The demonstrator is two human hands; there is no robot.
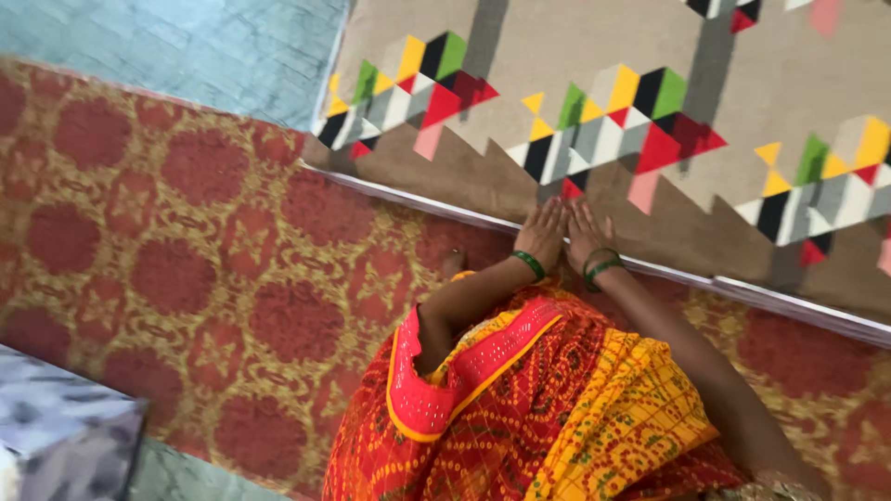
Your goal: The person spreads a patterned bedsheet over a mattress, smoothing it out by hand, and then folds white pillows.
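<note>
My left hand (543, 232) and my right hand (588, 234) lie flat, side by side, fingers together, pressing on the near edge of a beige bedsheet (575, 56) printed with bands of coloured triangles. The sheet covers a mattress whose white edge (408, 197) runs diagonally across the view. Neither hand grips anything. Green bangles circle both wrists. My red and yellow patterned garment (548, 408) fills the lower middle, and toes of one foot (454, 263) show beside my left forearm.
A red and gold patterned carpet (167, 260) covers the floor on the left and lower right. Pale blue-grey floor (186, 42) shows at the top left. A grey mottled object (56, 436) sits at the bottom left corner.
</note>
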